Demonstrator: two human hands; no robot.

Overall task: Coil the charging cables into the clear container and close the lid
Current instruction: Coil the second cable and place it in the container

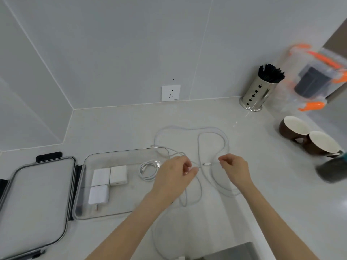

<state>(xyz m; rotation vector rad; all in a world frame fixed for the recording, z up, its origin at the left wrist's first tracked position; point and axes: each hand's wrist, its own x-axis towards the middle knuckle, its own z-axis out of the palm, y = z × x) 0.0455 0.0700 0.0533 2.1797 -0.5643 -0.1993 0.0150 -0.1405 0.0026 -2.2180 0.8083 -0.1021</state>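
Lid (35, 199) is off, lying flat at the far left of the counter (262, 203), its long side just beside the clear container (120, 153); a black latch (49, 156) shows at its back edge. Lid's left and front corners run out of frame.

Container sits open, front rim parallel to the counter's front edge. Inside: three white charger bricks (109, 181) bunched at the left half, one coiled cable (148, 169) at the right half. Bare floor remains in front of the coil and along the back wall.

Left hand (174, 177) hangs over the container's right rim, thumb and forefinger pinched on the loose cable (212, 139), other fingers curled in. The loose cable sprawls on the counter right of the container in wide uncoiled loops, one strand trailing toward the front edge, connector tip (204, 163) lying between the hands.

Right hand (235, 171) is near the tip; fingers curled, thumb and forefinger close together, cannot tell if they grip the strand.

Open counter behind the loops up to the wall outlet (170, 92). Right edge crowded: perforated steel holder (257, 92), two brown mugs (308, 139), blurred dark cup (332, 169).
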